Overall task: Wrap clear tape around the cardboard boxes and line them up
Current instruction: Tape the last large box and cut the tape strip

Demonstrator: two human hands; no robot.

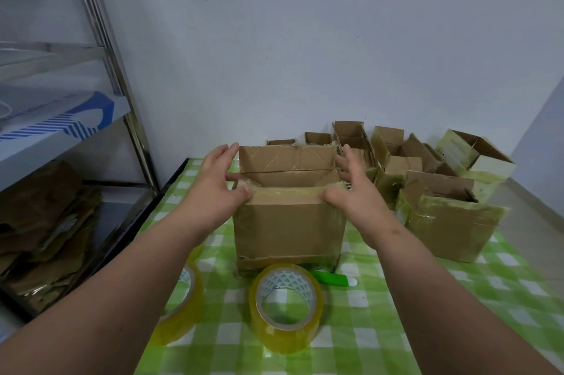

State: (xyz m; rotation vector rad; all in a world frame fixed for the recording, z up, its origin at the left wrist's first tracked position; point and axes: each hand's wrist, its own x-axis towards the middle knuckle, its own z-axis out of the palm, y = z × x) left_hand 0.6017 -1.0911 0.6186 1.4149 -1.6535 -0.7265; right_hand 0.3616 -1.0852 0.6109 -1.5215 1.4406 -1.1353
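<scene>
Brown cardboard, banded near its rim with clear tape, makes up the open box standing on the green checked tablecloth. The left hand grips the box's left top corner, thumb on the front band and fingers spread along the side; the right hand grips the right corner likewise. Just in front of the box lie a tape roll and a green cutter; a second roll sits front-left. Taped boxes crowd to the box's right and behind it.
</scene>
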